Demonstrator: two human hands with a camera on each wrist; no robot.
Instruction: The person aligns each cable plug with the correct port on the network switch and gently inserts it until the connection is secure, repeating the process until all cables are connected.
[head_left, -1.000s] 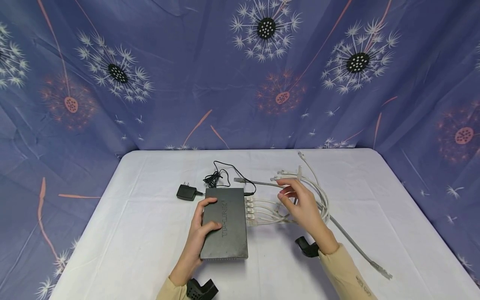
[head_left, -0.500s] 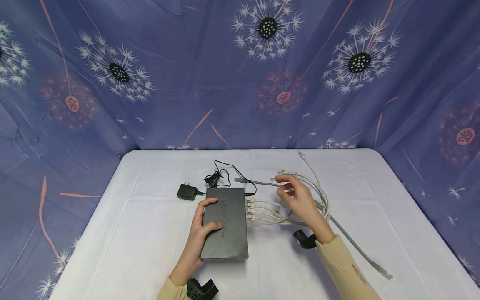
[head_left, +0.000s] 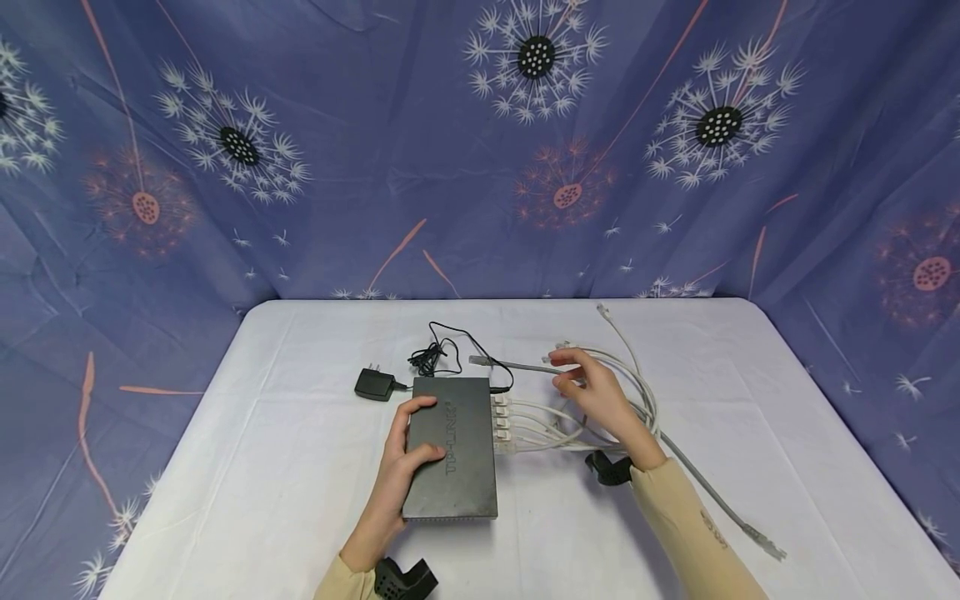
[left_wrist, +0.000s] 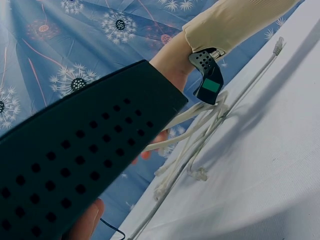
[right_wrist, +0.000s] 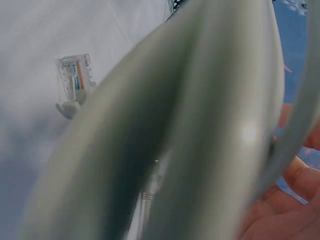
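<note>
A dark grey TP-LINK network switch [head_left: 453, 483] is gripped by my left hand [head_left: 397, 467], with the thumb on its top face. Several pale network cables [head_left: 528, 417] are plugged into its right side. My right hand [head_left: 600, 404] hovers over the cable bundle, fingers loosely curved with a gap between thumb and index finger. In the right wrist view, blurred cables [right_wrist: 215, 120] cross close before the lens, partly hiding the right hand [right_wrist: 285, 210]. The left wrist view shows the switch's vented side [left_wrist: 90, 150] up close, with left fingertips [left_wrist: 87, 220] beneath it.
Behind the switch, a black power adapter [head_left: 373, 384] lies with its coiled cord [head_left: 427, 360]. Looped pale cables [head_left: 645, 392] lie at the right, and a grey network cable [head_left: 705, 483] stretches diagonally under them. A clear plug [right_wrist: 75, 80] rests on the white tablecloth.
My right hand has shifted slightly left and away from the table's front edge, and its thumb and index finger have drawn a little closer together. My left hand and the switch stay nearly still.
</note>
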